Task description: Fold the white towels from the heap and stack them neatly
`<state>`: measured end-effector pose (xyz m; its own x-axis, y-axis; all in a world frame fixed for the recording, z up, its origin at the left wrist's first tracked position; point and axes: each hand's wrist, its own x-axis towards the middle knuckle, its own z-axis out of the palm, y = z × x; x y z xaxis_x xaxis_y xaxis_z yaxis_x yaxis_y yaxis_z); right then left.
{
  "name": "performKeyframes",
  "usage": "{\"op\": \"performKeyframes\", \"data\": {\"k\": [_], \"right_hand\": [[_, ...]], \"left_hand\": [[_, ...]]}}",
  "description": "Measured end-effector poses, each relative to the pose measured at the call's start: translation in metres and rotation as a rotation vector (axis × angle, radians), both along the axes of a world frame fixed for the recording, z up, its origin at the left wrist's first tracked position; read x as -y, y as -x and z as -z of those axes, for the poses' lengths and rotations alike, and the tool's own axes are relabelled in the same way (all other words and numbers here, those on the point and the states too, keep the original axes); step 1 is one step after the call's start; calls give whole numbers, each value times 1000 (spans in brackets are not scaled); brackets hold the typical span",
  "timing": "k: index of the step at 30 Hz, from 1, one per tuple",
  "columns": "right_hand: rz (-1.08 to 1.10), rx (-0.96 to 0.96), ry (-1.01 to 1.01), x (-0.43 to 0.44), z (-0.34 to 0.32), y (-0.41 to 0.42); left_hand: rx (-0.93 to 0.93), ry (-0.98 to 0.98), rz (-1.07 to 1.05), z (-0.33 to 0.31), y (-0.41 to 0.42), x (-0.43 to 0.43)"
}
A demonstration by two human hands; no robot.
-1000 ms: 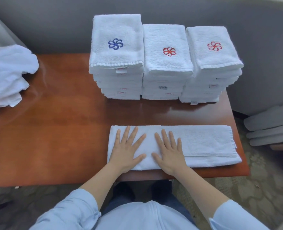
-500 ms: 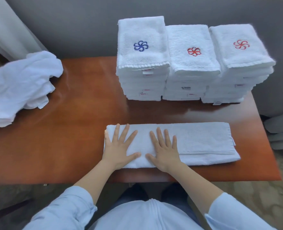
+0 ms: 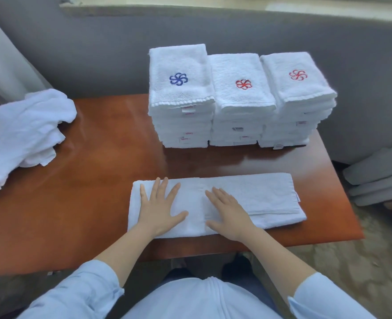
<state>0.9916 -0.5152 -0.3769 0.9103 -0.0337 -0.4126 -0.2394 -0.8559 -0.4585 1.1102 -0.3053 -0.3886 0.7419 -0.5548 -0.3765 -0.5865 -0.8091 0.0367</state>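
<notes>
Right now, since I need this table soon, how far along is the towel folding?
Done: three stacks of folded towels stand at the back of the wooden table. In hand: the left hand and right hand press flat on a white towel folded into a long strip near the front edge; it likely needs more folds. Left: a crumpled heap of towels on the table's left side.

Before me stands a glossy reddish-brown wooden table (image 3: 93, 162). Behind its far edge rises a grey fabric wall (image 3: 112, 54). A pale curtain (image 3: 1, 65) hangs far left. At right, grey cushions (image 3: 379, 178) lie stacked on patterned carpet (image 3: 363, 268).
</notes>
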Motion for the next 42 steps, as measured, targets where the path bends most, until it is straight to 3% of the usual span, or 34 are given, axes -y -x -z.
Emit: {"op": "performKeyframes", "data": {"k": [3,8,12,19,31,38,42], "right_hand": [[175,82,24,29,-6,19],[418,88,79,90,-13,43],[479,50,120,137,-10,58],[380,-38,132,189,-2,62],[88,-118,163,217,-6,24],[352,-101,-240,228,-6,23],[521,-122,-575,228,-14,27]], "left_hand": [[23,46,62,-3,22,41],[-116,186,159,-11,57,119],[-221,210,215,-15,79,171],[-217,186,151,-21,96,233],[-333,112,-20,-22,96,254],[-366,168,-110,-17,98,258],[-591,427,-309,-20,99,260]]}}
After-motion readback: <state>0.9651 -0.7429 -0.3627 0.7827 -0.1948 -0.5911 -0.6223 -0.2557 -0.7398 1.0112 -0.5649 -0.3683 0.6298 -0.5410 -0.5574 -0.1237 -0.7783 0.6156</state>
